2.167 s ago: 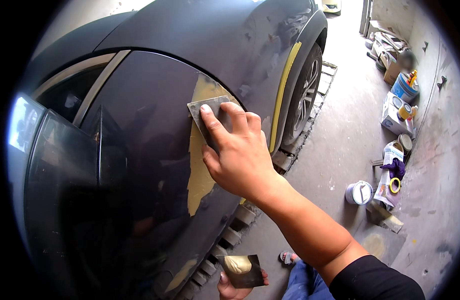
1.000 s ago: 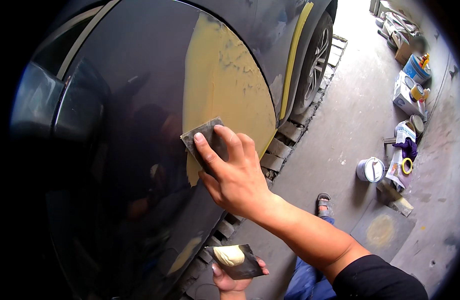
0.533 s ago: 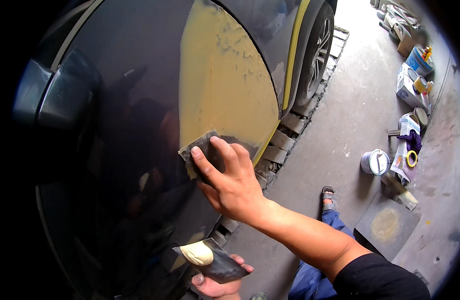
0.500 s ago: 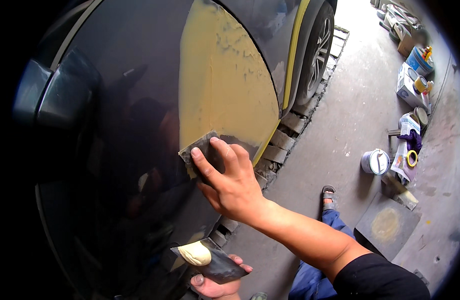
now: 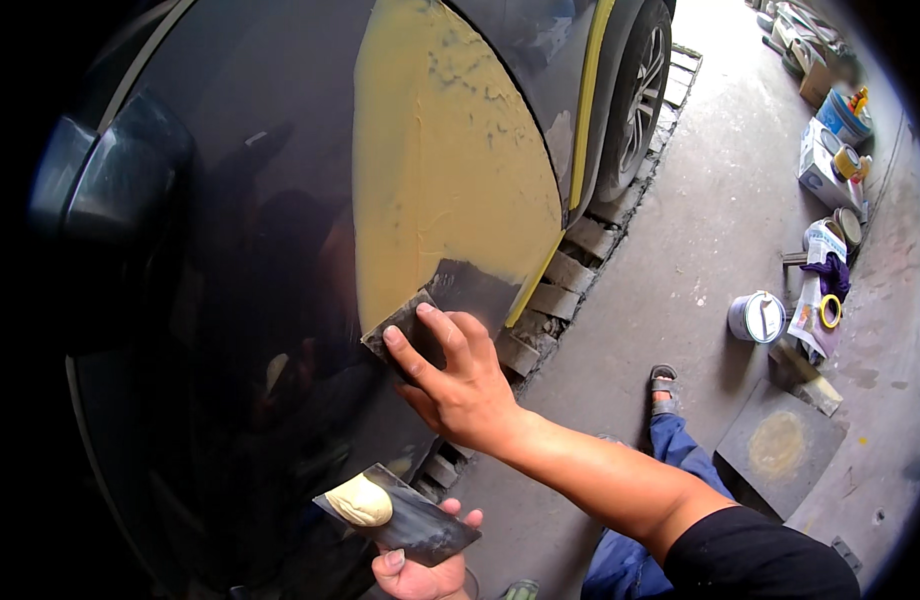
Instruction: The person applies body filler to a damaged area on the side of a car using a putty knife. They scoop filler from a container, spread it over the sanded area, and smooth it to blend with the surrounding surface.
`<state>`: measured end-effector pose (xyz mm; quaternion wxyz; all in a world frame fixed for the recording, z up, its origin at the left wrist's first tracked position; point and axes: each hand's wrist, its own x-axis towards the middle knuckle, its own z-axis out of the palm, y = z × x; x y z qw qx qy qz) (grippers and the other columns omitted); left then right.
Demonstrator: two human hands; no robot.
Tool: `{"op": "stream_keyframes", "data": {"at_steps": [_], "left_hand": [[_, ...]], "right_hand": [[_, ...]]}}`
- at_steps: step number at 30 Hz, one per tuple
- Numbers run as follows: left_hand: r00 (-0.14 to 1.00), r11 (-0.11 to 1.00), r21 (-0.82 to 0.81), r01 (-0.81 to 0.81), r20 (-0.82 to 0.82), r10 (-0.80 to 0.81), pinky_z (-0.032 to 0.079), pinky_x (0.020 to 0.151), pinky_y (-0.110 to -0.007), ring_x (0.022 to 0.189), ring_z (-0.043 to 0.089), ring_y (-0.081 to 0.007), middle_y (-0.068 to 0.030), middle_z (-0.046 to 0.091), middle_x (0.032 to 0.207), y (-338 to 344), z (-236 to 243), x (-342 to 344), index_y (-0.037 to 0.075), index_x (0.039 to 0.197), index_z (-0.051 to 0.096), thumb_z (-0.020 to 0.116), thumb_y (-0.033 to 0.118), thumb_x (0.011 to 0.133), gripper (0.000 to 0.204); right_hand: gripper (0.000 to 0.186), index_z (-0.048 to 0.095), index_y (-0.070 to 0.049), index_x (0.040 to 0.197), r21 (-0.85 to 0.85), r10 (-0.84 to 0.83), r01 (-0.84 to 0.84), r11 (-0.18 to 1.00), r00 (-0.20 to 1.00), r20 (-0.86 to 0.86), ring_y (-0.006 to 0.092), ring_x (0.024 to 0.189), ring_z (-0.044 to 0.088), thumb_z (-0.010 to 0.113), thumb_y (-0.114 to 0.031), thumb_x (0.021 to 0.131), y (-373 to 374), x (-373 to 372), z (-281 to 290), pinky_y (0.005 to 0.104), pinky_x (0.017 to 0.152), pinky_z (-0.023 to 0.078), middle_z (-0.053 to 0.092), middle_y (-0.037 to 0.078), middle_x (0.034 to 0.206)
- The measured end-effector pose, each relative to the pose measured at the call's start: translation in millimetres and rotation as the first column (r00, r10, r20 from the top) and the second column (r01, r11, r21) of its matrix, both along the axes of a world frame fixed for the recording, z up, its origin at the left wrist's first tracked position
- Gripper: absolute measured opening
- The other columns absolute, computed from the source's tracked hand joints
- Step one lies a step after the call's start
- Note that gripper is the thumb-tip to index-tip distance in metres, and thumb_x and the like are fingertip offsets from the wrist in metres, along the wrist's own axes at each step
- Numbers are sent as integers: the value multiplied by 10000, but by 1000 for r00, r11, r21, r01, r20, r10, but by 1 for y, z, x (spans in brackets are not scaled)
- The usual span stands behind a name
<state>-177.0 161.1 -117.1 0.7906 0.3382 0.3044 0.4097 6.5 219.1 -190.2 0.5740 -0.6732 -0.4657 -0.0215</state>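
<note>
My right hand (image 5: 465, 385) presses a dark flat putty spreader (image 5: 420, 325) against a dark car door panel (image 5: 250, 330). Its fingers lie on the spreader, whose edge meets the lower end of a wide patch of yellow-beige body filler (image 5: 450, 190). The patch is mostly smooth, with pits and ridges toward its upper right. A dull dark area (image 5: 472, 288) shows beside the spreader. Lower down, my left hand (image 5: 428, 572) grips a second dark flat plate (image 5: 420, 525), which carries a mound of pale filler (image 5: 360, 500). Part of that hand is hidden under the plate.
A wheel (image 5: 635, 105) and yellow masking tape (image 5: 588, 110) are at the upper right of the car. On the floor to the right are a white tub (image 5: 757, 317), a filler-smeared board (image 5: 777, 450), a tape roll (image 5: 830, 311) and a blue bucket (image 5: 844, 118).
My right hand and the spreader have moved down the panel, and more of the dull dark area shows. My left hand has shifted left with the plate of filler.
</note>
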Motion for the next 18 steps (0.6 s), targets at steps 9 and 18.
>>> {"op": "stream_keyframes", "data": {"at_steps": [9,18], "left_hand": [[985,981,84,-172,22,171,435,1019,-486,1199,522,-337,-167,456,1389,-1,7,10,92,1462,290,447,58,801,680],[972,954,301,4,-225,67,303,1116,-484,1316,396,-334,-135,367,1462,4,8,27,79,1496,192,500,133,841,726]], "right_hand": [[728,518,-199,1318,0,9,-9,1000,999,46,357,1132,418,797,-192,645,-2,-12,-18,444,928,419,351,142,1377],[677,517,-187,1320,-55,163,-159,986,983,78,350,1135,428,749,-206,684,-38,9,-23,455,877,425,390,132,1389]]}}
